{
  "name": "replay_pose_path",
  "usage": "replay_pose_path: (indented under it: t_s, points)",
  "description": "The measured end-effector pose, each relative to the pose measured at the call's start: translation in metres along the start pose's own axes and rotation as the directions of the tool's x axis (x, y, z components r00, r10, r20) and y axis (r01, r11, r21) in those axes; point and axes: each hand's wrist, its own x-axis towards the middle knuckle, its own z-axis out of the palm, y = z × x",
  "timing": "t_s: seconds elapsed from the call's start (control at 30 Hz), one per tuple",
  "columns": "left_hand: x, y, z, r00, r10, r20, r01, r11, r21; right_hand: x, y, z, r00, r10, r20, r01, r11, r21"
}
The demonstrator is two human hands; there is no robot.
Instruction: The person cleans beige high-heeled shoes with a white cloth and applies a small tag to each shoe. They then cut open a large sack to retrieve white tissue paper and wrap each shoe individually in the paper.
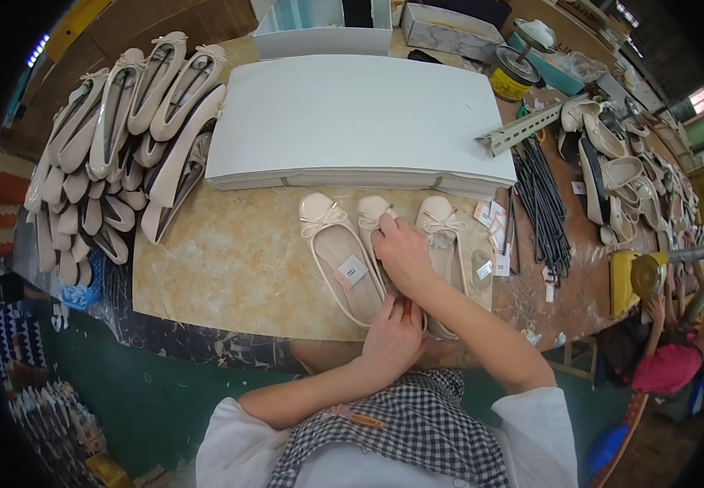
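Observation:
Three cream ballet flats with small bows on their toes lie side by side on a marbled tan board, toes pointing away from me. Both my hands are on the middle flat and cover most of it. My right hand is closed at its toe opening, fingers bent over the edge by the bow. Lower down, my left hand is wrapped round its heel end. In the left flat lies a white tag. Crumpled clear stuffing shows in the toe of the right flat.
A stack of white sheets stands just beyond the flats. Piled pale flats rise at the left; more shoes crowd the right. Dark thin rods, a slotted metal bar and loose tags lie nearer. A co-worker is at far right.

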Motion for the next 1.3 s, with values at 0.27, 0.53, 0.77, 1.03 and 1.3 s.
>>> replay_pose_path:
  t_s: [0.27,0.53,0.77,1.03,1.3]
  points:
    - [0.000,-0.001,0.002,0.997,0.066,0.025,-0.070,0.975,0.213,0.007,0.035,-0.018,0.971,0.117,-0.207,-0.038,0.935,0.352]
    - [0.164,-0.169,-0.090,0.870,0.016,-0.493,0.172,0.927,0.334,-0.058,0.045,-0.048,0.918,0.243,-0.315,-0.048,0.854,0.518]
    - [0.166,-0.184,-0.067,0.877,-0.286,-0.386,0.292,0.955,-0.043,-0.115,0.038,-0.056,0.886,0.447,-0.127,-0.186,0.592,0.784]
    - [0.046,-0.047,-0.099,0.830,0.104,-0.548,-0.349,0.863,-0.365,-0.098,-0.005,-0.058,0.813,0.354,0.462,-0.038,-0.759,0.650]
    - [0.015,-0.069,-0.081,0.768,-0.593,-0.240,0.147,0.529,-0.836,-0.071,-0.049,-0.091,0.977,0.100,-0.190,0.109,0.531,0.840]
